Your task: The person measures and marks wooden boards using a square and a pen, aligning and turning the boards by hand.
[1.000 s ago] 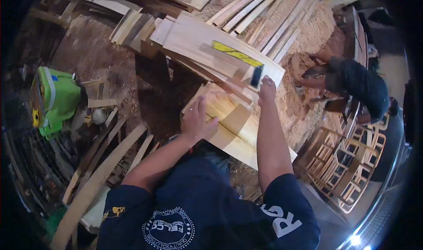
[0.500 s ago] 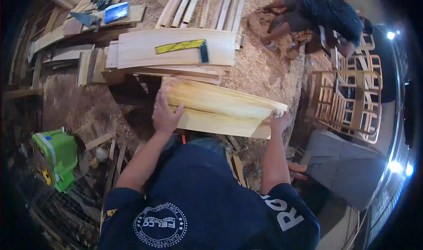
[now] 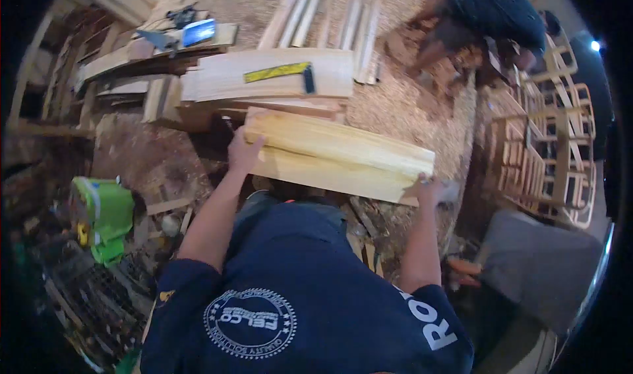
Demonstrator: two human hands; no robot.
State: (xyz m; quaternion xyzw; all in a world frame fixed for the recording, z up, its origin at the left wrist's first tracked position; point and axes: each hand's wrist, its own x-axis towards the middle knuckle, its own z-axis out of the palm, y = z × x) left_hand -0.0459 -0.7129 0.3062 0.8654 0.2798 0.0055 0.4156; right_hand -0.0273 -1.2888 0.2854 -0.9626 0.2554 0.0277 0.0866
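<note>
A wide yellowish wooden board (image 3: 336,153) lies across in front of my body, with a dark line along its length. My left hand (image 3: 245,150) grips its left end, the thumb on the upper face. At its right end, my right hand (image 3: 430,191) is closed round the lower corner, slightly blurred. Beyond it, a paler board (image 3: 217,77) rests on a stack of planks, and a square with a yellow blade and black stock (image 3: 277,73) lies on top.
Another person (image 3: 491,18) bends over at the upper right, near wooden frames (image 3: 547,150). Long narrow strips (image 3: 303,11) lie on sawdust at the top. A green machine or case (image 3: 105,216) stands at the left. A grey panel (image 3: 541,262) is at the lower right.
The square was left on the paler board as my right hand moved to the yellowish board's right end. Both hands now hold that board, and the camera view has turned.
</note>
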